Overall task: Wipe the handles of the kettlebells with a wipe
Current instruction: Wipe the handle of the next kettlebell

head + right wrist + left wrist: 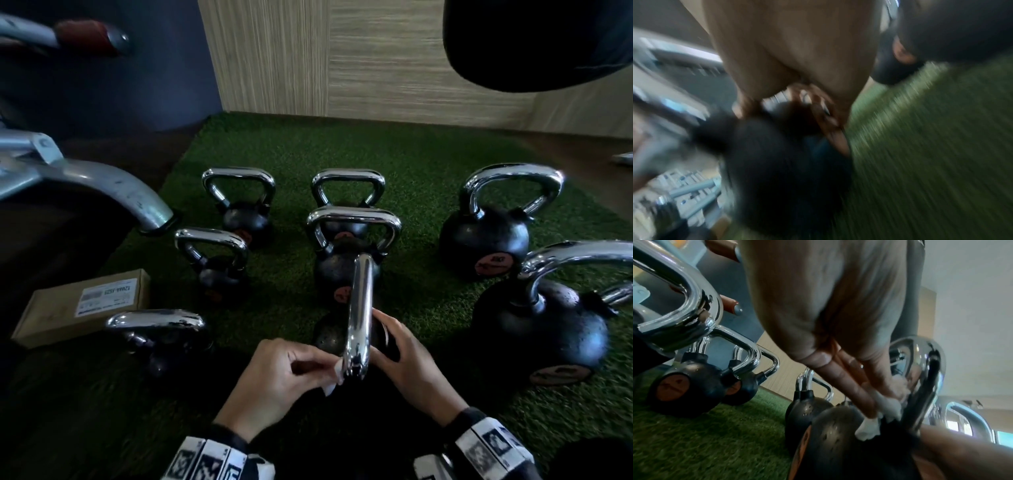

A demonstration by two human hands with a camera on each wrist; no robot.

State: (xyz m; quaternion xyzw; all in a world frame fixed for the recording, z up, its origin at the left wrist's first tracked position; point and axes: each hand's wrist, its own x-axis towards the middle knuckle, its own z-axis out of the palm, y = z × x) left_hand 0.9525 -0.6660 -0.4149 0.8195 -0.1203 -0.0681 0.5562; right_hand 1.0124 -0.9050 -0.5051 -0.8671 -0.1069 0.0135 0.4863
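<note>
Both hands work at the nearest kettlebell (346,334) on the green turf (394,157): my left hand (274,380) pinches a white wipe (334,380) against its chrome handle (359,315), while my right hand (407,356) curls around the black body. Beyond stand more kettlebells (346,246), with a cardboard box (78,305) to the left.

White wipe (337,377) pressed against the nearest kettlebell's (330,337) chrome handle (359,315) (black ball).
</note>
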